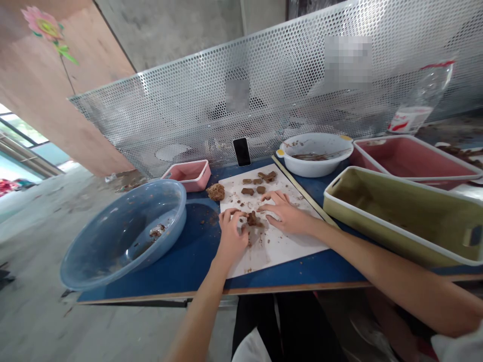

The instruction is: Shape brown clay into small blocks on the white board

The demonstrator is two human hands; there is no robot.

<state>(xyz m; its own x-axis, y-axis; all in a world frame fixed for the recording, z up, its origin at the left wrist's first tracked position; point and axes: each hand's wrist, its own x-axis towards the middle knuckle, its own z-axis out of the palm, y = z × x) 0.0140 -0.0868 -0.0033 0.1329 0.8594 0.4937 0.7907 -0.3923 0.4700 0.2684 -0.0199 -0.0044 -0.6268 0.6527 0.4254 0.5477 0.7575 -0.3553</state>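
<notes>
A sheet of white board [281, 246] lies on the blue table, with crumbs scattered across it. Near its middle is a small brown clay-like lump [254, 219] of uneven shape. My left hand [233, 234] is at the left of this lump, fingers bent and apart, the index fingertip at the lump's edge; whether it touches is unclear. To the right, my right hand [285, 213] hovers or rests over the board with fingers spread and nothing in them. Several short brown pieces [248, 191] lie beyond the hands. A rough brown clump [216, 192] sits at the board's left edge.
A large blue basin [124, 226] stands at left, a small pink box [188, 176] behind it. At right are a white basin [317, 156], a green bin [396, 216] and a pink bin [411, 158]. A pale stick [302, 188] borders the board. A phone [241, 152] leans against the perforated screen.
</notes>
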